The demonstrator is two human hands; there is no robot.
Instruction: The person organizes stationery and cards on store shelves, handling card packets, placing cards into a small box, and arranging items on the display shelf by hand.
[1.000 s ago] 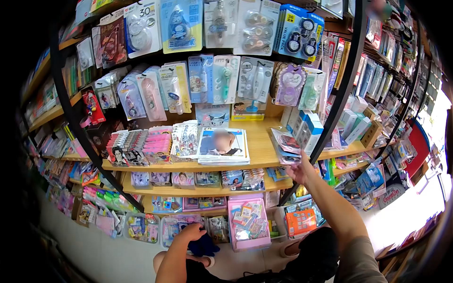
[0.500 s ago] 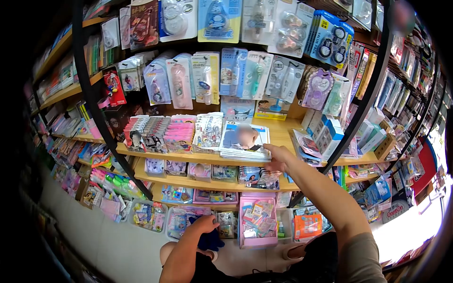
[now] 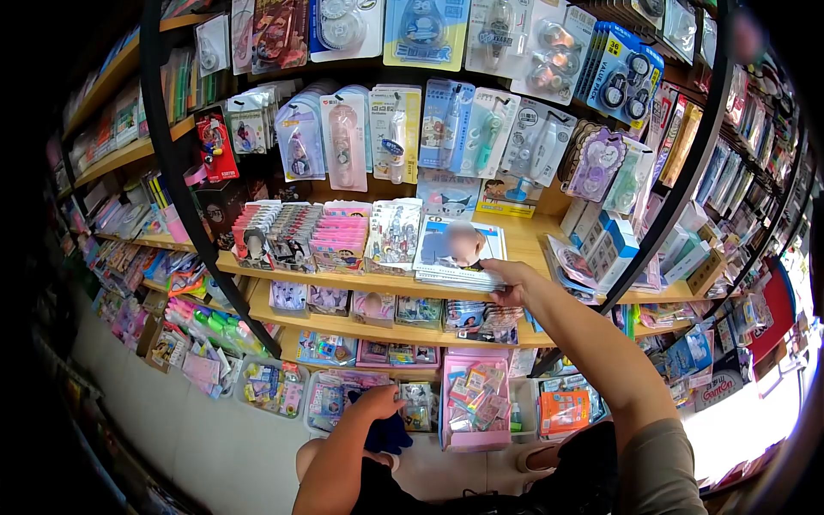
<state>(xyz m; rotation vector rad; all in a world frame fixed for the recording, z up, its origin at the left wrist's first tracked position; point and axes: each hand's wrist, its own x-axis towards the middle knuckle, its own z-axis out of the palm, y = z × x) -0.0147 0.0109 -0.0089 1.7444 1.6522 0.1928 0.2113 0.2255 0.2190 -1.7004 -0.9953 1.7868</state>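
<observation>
My right hand (image 3: pixel 512 281) is at the front right corner of a stack of flat picture booklets (image 3: pixel 436 249) on the wooden shelf. Its thumb lies on top and its fingers curl down at the edge, closed on the stack. The top cover shows a person's photo. Low down at the left, my left hand (image 3: pixel 378 401) is closed on a dark blue cloth (image 3: pixel 390 436), which hangs below it in front of the floor bins. The left fingertips are partly hidden.
Pink packets (image 3: pixel 342 239) and clear-bagged trinkets (image 3: pixel 396 233) stand left of the booklets. Blister packs (image 3: pixel 343 142) hang above. Small boxes (image 3: pixel 611 249) stand at the right, near a black shelf post (image 3: pixel 669 206). A pink bin (image 3: pixel 475 440) sits on the floor.
The view has shifted slightly, so the shelf goods appear farther right. My right hand stays at the booklet stack, and my left hand still holds the dark blue cloth.
</observation>
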